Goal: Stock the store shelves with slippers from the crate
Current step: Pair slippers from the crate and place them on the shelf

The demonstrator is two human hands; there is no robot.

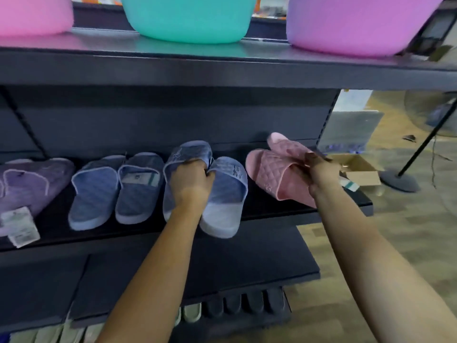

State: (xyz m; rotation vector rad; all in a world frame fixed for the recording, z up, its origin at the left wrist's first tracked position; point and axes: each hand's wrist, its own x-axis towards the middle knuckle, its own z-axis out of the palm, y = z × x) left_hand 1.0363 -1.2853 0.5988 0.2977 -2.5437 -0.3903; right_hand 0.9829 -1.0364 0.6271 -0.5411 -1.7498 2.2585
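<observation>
One dark metal shelving unit fills our view. Its middle shelf carries the slippers. On the top shelf stand three plastic basins: pink, teal and purple.

On the middle shelf, from the left, we see a lilac slipper pair, then a blue quilted slipper pair lying flat. The left hand clenches the straps of a second blue slipper pair. The right hand grasps a pink quilted slipper pair near the shelf's right end, with one slipper tilted across the other. We cannot make out the crate.

We judge the risks as follows:
- The heel of the held blue pair overhangs the shelf's front edge. If it were let go there, it could tip onto the lower shelf.
- One hand grips two straps at once, so one slipper could slide free.
- The pink pair is close to the shelf's end. A careless push could send it to the floor.

White paper tags hang from the lilac pair, but their print is too blurred to read. Small marks on the blue and pink straps may be logos, and we cannot read them.
</observation>
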